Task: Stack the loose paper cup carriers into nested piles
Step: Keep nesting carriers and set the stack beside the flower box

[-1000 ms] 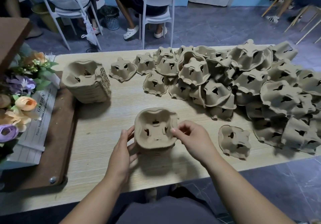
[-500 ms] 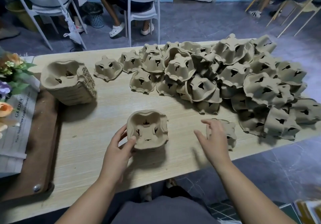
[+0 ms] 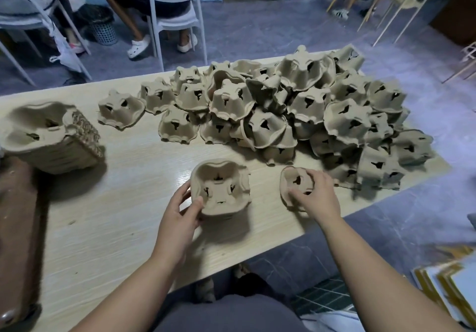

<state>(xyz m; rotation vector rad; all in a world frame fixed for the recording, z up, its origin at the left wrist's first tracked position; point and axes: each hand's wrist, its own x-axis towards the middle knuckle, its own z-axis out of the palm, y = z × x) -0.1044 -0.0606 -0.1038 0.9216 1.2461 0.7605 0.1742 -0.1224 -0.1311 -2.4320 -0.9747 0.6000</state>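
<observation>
Both hands on brown moulded-pulp cup carriers at the near edge of a pale wooden table.

The left hand grips the near-left side of a short nested pile of carriers, thumb over its rim. The right hand curls its fingers round a single loose carrier, tipped on edge just right of that pile. Behind them a big heap of upturned loose carriers crowds the far right of the table. A tall nested stack leans at the far left above a dark brown board. Beyond lie grey floor tiles, white plastic chairs with seated people and a mesh waste basket.
</observation>
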